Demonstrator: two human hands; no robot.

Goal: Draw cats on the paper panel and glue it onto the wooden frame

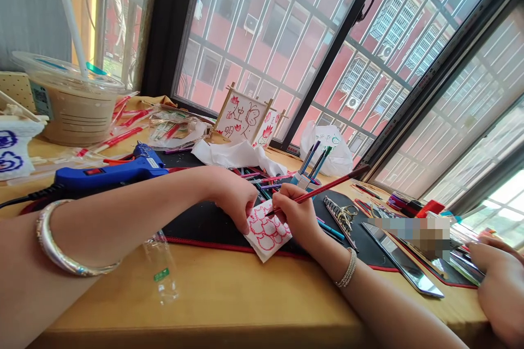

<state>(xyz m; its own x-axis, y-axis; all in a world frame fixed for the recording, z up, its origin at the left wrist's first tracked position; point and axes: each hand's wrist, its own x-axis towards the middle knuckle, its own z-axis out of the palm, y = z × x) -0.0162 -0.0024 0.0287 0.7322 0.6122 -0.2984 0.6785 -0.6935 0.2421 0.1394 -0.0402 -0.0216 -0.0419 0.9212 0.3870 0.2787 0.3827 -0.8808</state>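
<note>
My left hand (239,196) pinches the upper left edge of a small white paper piece (266,253) covered in red scalloped outlines. With closed fingers, my right hand (298,218) grips a long, slim red drawing tool (327,188); whether it is a pencil or a brush I cannot tell. Its dark pointed tip is at the drawing, and the right fingers rest against the paper's right side. Under the paper lies a black mat (192,223) with a red border. Markers (317,161) stand in a holder just behind my hands.
A blue glue gun (110,172) and lidded drink cup (77,109) are at left. A lantern-like frame (241,114) with drawn panels stands by the window. A phone-like glossy slab (401,259) lies at right, near another person's arm (499,278). A clear wrapper (161,270) lies in front.
</note>
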